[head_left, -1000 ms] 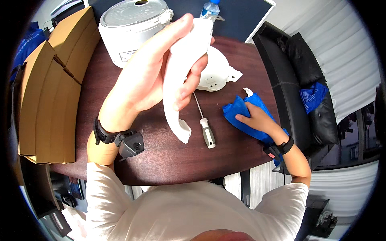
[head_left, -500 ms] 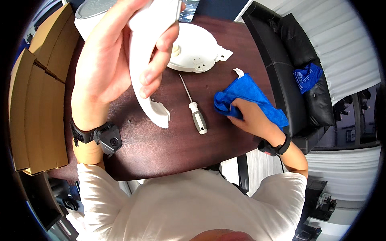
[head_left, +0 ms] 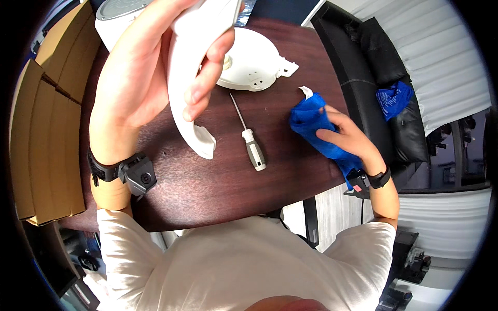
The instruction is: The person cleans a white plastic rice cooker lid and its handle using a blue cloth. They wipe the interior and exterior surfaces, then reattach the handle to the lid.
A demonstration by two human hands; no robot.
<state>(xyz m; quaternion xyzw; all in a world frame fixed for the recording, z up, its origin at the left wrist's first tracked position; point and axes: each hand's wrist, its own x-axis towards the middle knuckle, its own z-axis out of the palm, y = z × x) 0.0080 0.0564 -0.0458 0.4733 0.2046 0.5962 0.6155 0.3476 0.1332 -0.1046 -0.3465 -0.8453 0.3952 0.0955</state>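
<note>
Shifting the right hand [head_left: 354, 138] rightward since the earlier frame, bunching the blue cloth [head_left: 307, 124] into a narrower bundle; holding the white part [head_left: 182, 72] almost unmoved in the left hand [head_left: 136, 78]. Nearest, leaving a screwdriver [head_left: 249, 139] untouched at the middle of the table [head_left: 181, 192], pointing far and slightly left. To its right, laying the thumb over the cloth, toward the table's right edge; blurring at the fingertips, so being unable to tell whether pinching or merely resting. To the left, raising the part well above the table, clasping it between thumb and curled fingers, letting its narrow end hang toward the near side. Apparently busying with gathering the cloth one-handed while steadying the part aloft; probably calling next for a surer right grip on the fabric and for no slackening on the left. Farther off, seeing a white disc [head_left: 254, 54] resting beyond the screwdriver, then a partly cropped bottle [head_left: 246, 14], and at far left a white pot [head_left: 105, 32], mostly hiding behind the left hand.
</note>
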